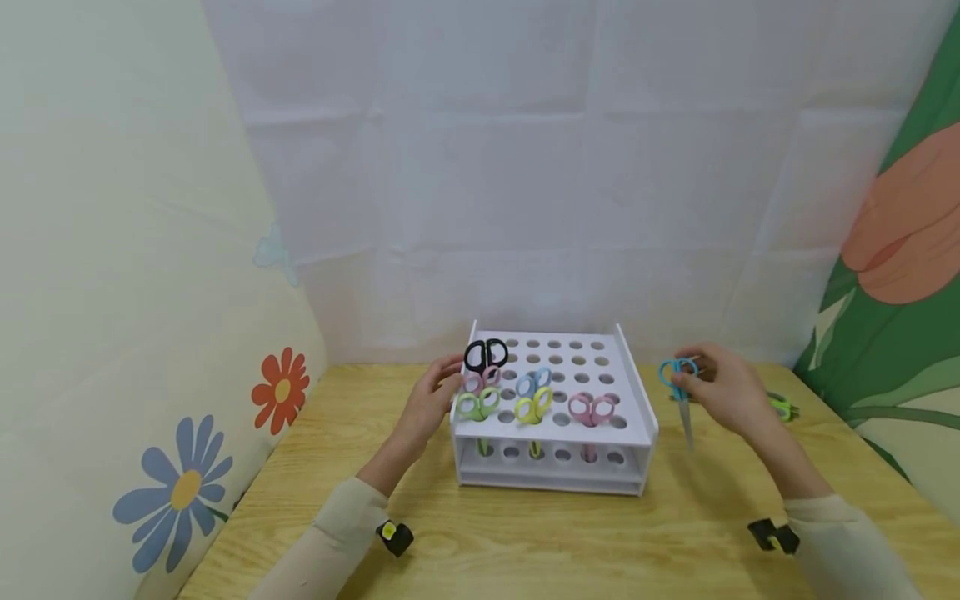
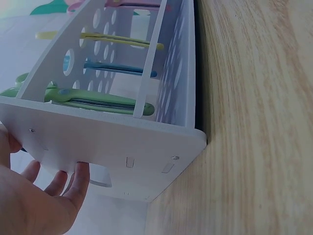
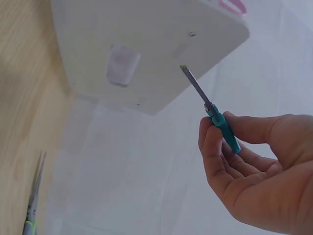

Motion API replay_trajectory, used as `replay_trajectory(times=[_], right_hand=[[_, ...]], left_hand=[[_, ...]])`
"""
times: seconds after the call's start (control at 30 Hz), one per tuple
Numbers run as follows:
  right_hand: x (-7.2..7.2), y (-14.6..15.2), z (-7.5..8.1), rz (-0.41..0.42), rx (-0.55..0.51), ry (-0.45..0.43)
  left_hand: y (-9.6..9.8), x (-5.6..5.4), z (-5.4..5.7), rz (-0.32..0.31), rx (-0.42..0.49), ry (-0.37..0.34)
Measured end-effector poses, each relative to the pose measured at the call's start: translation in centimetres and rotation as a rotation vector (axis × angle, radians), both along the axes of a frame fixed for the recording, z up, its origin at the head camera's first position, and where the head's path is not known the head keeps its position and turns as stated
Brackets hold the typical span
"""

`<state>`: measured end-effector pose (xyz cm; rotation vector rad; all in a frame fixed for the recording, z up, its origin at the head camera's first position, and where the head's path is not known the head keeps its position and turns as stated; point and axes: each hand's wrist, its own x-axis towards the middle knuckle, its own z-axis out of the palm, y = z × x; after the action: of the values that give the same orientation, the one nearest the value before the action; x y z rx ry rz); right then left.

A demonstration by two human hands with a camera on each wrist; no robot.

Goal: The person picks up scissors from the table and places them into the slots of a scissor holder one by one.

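Observation:
Teal-handled scissors hang blade down from my right hand, to the right of the rack. In the right wrist view, thumb and fingers pinch the teal handle. My left hand touches the left side of the white rack. Its fingertips press against the outer side panel in the left wrist view. Several scissors stand in the rack's holes, among them black scissors, green scissors, yellow scissors, blue scissors and pink scissors.
Green-handled scissors lie on the wooden table behind my right hand, partly hidden by it. A white cloth hangs behind the rack. Panels with printed flowers stand on both sides.

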<state>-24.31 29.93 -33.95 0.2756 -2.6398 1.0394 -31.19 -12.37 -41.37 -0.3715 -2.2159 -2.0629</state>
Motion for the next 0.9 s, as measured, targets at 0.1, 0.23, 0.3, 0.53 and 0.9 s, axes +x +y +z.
replay_trajectory(times=[0.1, 0.23, 0.3, 0.53, 0.9], right_hand=[[0.6, -0.3, 0.6, 0.005, -0.017, 0.008], [1.3, -0.6, 1.4, 0.002, -0.026, 0.046], [1.6, -0.8, 1.7, -0.005, -0.026, 0.068], [2.1, -1.2, 2.4, -0.038, -0.060, 0.121], [2.3, -1.7, 2.5, -0.047, -0.279, 0.105]], left_hand=[[0.0, 0.0, 0.0, 0.000, 0.002, -0.001], [0.0, 0.0, 0.0, -0.003, 0.000, 0.004], [0.0, 0.0, 0.0, -0.003, -0.001, 0.008], [-0.1, -0.1, -0.2, -0.005, -0.006, 0.017], [-0.1, -0.1, -0.2, -0.013, -0.004, 0.020]])
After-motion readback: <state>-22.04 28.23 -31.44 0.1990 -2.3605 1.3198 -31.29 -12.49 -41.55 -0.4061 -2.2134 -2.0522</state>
